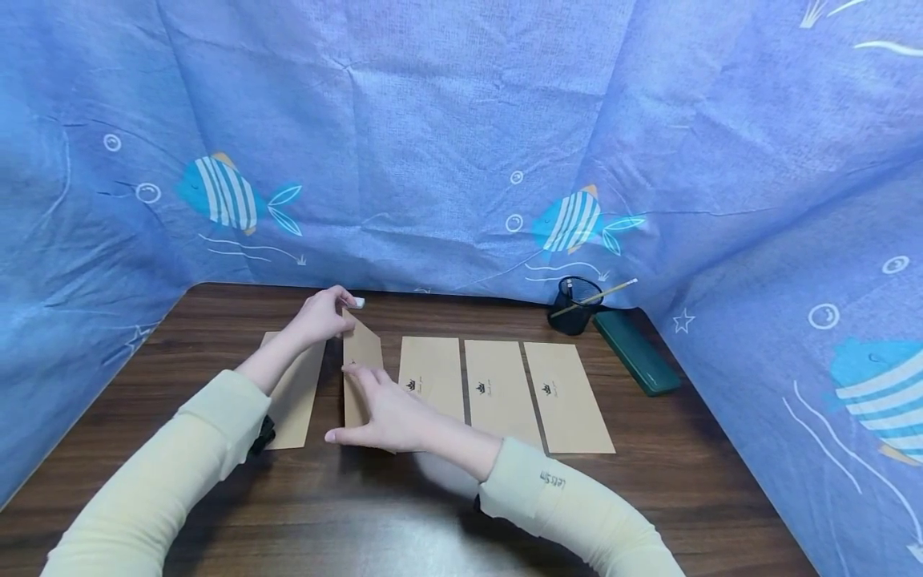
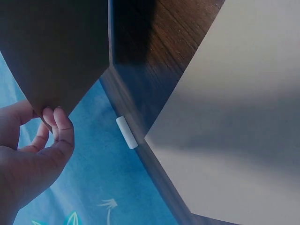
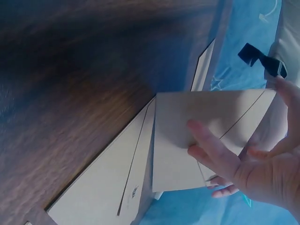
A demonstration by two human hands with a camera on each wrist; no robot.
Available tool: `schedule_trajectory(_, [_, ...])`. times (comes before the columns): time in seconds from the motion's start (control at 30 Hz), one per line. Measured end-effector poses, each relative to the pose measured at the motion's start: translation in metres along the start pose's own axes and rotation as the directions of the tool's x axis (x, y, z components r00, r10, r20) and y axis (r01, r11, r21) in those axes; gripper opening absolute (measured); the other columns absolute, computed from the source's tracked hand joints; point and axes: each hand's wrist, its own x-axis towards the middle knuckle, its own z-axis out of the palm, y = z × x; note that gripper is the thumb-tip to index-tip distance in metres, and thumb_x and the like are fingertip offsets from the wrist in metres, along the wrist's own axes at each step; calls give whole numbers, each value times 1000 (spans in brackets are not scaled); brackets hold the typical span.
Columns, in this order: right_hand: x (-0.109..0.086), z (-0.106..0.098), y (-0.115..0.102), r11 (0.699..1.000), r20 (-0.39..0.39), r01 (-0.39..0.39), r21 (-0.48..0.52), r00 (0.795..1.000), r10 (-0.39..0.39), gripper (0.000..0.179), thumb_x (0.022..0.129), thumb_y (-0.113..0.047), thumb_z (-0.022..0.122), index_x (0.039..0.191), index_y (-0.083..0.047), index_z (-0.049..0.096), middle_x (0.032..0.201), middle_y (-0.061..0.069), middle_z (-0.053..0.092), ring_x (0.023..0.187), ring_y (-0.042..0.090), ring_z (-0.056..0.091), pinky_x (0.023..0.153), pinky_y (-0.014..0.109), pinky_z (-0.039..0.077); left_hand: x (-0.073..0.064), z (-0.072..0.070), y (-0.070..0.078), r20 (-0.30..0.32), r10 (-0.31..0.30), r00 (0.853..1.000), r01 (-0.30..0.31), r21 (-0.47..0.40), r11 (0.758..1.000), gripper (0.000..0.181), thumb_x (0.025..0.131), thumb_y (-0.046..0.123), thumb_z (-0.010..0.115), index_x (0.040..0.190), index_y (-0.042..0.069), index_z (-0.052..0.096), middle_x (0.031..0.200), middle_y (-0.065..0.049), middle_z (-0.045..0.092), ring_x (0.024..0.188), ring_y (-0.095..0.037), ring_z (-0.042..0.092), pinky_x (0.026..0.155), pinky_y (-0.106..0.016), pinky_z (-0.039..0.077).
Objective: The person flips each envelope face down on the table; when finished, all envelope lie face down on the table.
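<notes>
A brown paper envelope [image 1: 363,353] stands tilted up from the table, left of centre. My left hand [image 1: 328,314] pinches its far corner; the left wrist view shows thumb and fingers on that corner of the envelope [image 2: 56,56]. Against its right face rest the extended fingers of my right hand [image 1: 392,413], thumb held apart. Seam lines cross the envelope's face [image 3: 173,140] in the right wrist view. Beneath my left forearm, another envelope [image 1: 297,401] lies flat. Three more lie in a row to the right, the nearest envelope [image 1: 436,361] bearing a small black crown print.
A small white block [image 1: 359,303] lies at the table's back edge. At the back right stands a black mesh pen cup [image 1: 573,308] with a pencil across it, beside a dark green case [image 1: 634,353]. Blue fish-print cloth [image 1: 404,160] surrounds the wooden table [image 1: 303,513].
</notes>
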Motion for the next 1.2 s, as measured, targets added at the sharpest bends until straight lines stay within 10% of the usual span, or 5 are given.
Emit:
schedule_trajectory(0.5, [-7,-12,11,987,15,131,94,991,-133,69,79,-46,72,137,-23,43,138,3,42,119,11,47,99,28,41,-3,-11,-5,77,97,992,-91,-87,992,30,85,14,64,112,3,58,110,-19,63,93,-30,64,70,-30,49])
schedule_trajectory(0.97, [-9,-19,29,963,8,239,122,970,-242,72,78,-39,75,139,-19,42,138,2,45,117,11,49,100,25,40,-3,-26,-12,167,261,951,-225,-207,952,44,87,12,67,129,5,53,131,-17,51,117,-32,55,84,-34,51])
schedule_trajectory(1.2, [-13,-29,33,929,-1,271,253,960,-280,65,80,-11,71,139,-12,42,145,4,39,126,13,42,100,24,40,0,-26,-8,101,313,944,-281,-243,928,44,80,-3,70,121,0,53,121,-19,54,108,-34,58,81,-30,53])
